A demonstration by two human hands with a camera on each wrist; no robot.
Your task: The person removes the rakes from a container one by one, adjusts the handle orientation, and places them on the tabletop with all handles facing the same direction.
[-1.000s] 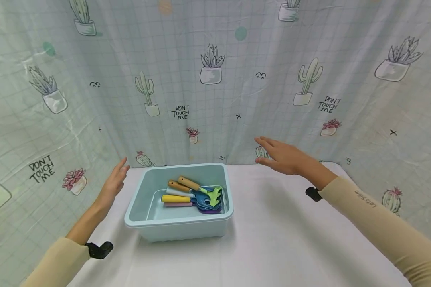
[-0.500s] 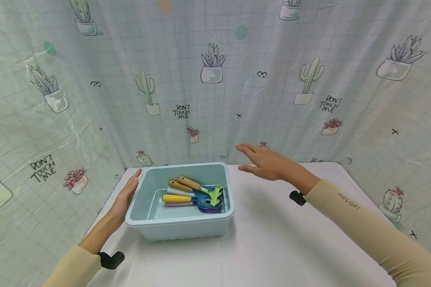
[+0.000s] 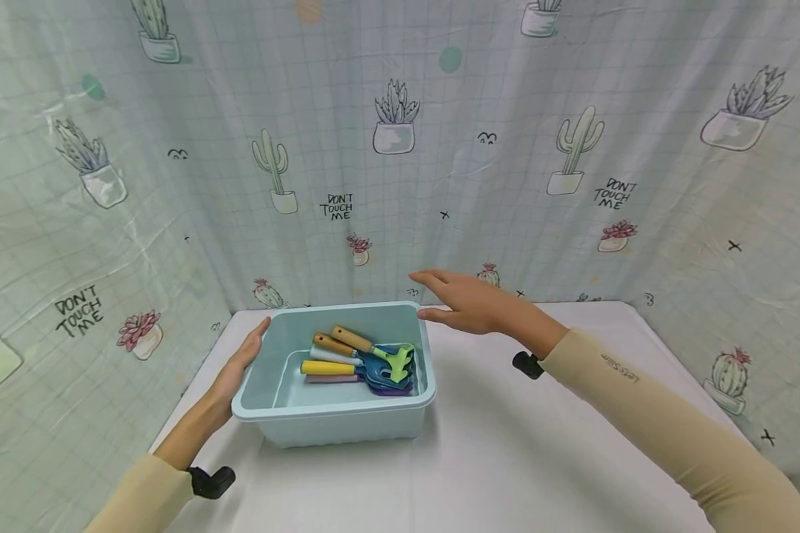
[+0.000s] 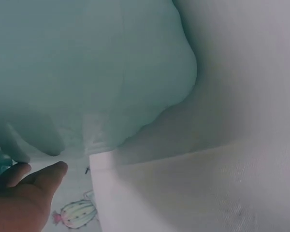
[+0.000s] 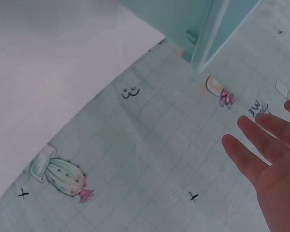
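A light blue plastic tub (image 3: 333,422) sits on the white table (image 3: 507,459). Inside lie several toy garden tools with wooden, yellow, white and pink handles (image 3: 356,359). My left hand (image 3: 240,366) lies flat against the tub's left wall, fingers straight; in the left wrist view the same hand (image 4: 19,198) sits beside the tub wall (image 4: 87,72). My right hand (image 3: 460,300) hovers open just above the tub's back right corner, fingers stretched out; in the right wrist view the right hand's fingers (image 5: 261,150) spread in front of the curtain, with the tub's corner (image 5: 208,34) beyond.
A cactus-print curtain (image 3: 400,148) encloses the table at the back and both sides. The table's white surface stretches right of and in front of the tub.
Both hands have closed in on the tub: the left came from the left to rest on its side wall, the right swung leftward to the back right corner.
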